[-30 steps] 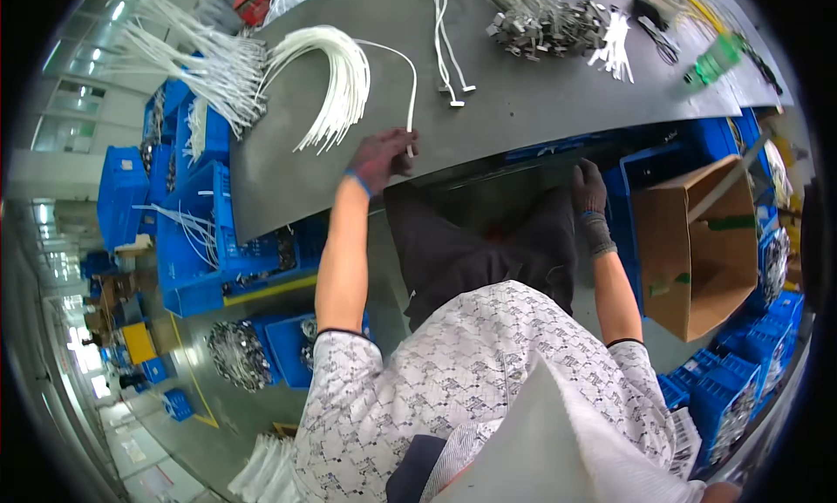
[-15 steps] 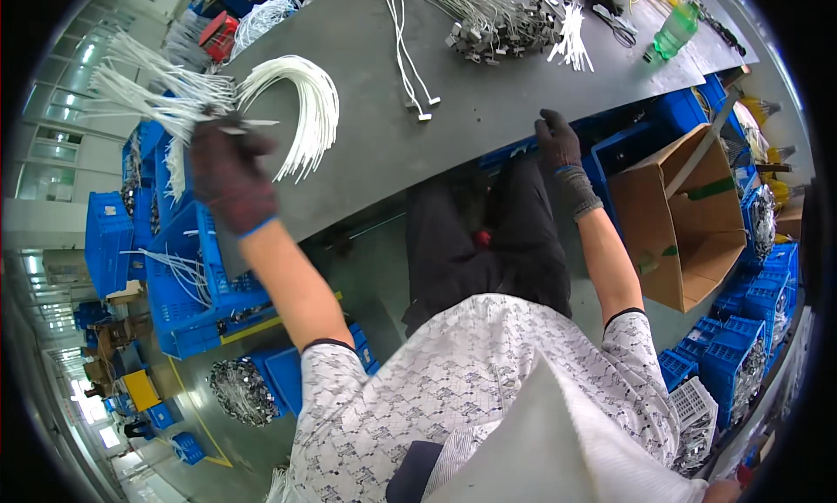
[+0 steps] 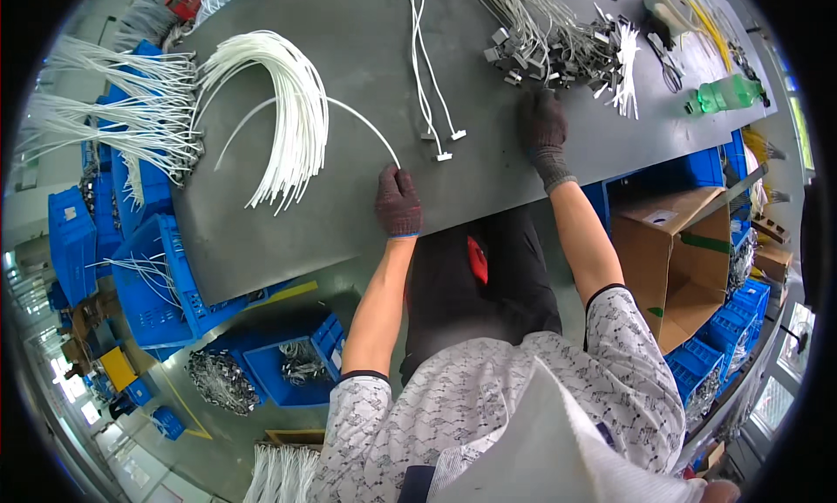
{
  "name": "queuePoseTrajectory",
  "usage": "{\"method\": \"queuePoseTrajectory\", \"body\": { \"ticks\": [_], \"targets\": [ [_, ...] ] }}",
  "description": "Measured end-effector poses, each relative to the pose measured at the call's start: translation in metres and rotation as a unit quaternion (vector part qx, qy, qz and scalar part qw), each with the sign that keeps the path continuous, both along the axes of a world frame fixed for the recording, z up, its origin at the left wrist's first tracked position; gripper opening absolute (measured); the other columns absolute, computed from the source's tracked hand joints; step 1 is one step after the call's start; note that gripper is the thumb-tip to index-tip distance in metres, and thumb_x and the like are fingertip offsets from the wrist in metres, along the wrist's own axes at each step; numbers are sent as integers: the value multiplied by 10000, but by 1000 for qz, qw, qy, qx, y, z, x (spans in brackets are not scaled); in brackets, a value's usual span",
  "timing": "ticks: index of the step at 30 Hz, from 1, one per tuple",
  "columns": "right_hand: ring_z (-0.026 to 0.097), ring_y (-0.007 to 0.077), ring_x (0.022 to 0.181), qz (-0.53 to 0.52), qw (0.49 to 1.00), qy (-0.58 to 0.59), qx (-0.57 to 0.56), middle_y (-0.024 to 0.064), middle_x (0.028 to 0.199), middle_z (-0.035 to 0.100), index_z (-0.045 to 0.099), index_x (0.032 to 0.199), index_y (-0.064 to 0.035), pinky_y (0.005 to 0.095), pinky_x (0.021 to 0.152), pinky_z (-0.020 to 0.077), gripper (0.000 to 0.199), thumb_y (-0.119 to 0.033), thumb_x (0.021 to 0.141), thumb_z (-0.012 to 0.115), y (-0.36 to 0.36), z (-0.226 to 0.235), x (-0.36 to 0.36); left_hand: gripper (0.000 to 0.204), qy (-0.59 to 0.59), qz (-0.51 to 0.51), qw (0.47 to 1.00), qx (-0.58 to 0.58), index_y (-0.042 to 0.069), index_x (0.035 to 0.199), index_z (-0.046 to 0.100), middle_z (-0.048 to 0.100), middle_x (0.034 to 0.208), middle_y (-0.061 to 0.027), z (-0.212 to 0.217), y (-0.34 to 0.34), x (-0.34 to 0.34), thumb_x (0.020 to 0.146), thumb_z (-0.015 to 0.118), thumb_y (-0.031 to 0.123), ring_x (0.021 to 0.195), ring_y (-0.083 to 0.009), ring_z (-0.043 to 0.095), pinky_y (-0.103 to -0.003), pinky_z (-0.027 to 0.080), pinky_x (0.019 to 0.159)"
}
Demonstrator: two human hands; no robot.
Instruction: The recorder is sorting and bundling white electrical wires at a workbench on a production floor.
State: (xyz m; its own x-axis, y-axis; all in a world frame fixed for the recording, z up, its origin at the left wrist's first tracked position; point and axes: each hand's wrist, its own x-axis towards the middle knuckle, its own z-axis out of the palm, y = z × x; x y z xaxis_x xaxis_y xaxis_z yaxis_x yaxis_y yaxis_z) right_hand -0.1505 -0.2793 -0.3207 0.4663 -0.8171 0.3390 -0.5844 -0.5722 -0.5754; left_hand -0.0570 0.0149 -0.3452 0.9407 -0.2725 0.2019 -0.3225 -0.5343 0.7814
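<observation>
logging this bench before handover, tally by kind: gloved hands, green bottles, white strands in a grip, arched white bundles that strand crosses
Gloved hands: 2 (left hand, right hand)
Green bottle: 1
White strand, in the left grip: 1
Arched white bundle: 1
Total: 5

My remote feed, the left head-worn fisheye, looks steeply down, close above the patterned short-sleeved shirt at six o'clock and facing the grey worktable at twelve, farther off.
</observation>
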Motion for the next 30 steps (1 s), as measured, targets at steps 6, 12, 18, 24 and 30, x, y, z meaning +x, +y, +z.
{"method": "queuePoseTrajectory", "body": {
  "ticks": [6,12,18,24,30],
  "targets": [
    [653,401,923,-237,962,-39,134,204,955,682,652,983,-39,473,828,510,405,-414,829,668,-31,-27,-42,244,-4,-23,1000,-3,72,1118,606,681,981,-169,13,-8,-2,955,577,253,864,-353,669,-428,529,750],
    [680,287,904,228,968,101,40,157,985,694,631,1049,-7,426,773,528,417,-340,811,712,8,14,-114,220,-39,-22,998,-37,33,1072,603,665,865,-154,2,8,4,945,616,211,719,-291,654,-409,523,675],
    [642,398,939,23,979,11,200,210,1026,658,564,1175,-36,449,759,520,300,-240,956,535,44,10,-188,194,264,-4,929,-258,-14,1088,598,668,824,-89,52,-5,-9,928,616,95,627,-176,654,-331,587,543],
    [662,364,912,59,966,230,-98,169,1000,663,589,1170,-19,433,781,529,317,-154,887,545,105,-57,-338,160,418,-153,825,-347,-1,1072,610,674,876,-100,104,-62,-59,960,612,114,739,-202,690,-368,627,688],
    [655,403,958,92,856,438,260,238,1004,681,655,1063,-18,478,808,530,275,-128,901,462,208,-135,-553,100,534,-152,757,-344,27,1007,574,641,865,-91,48,-137,-126,974,594,119,757,-223,685,-389,634,713]
  ]
}}
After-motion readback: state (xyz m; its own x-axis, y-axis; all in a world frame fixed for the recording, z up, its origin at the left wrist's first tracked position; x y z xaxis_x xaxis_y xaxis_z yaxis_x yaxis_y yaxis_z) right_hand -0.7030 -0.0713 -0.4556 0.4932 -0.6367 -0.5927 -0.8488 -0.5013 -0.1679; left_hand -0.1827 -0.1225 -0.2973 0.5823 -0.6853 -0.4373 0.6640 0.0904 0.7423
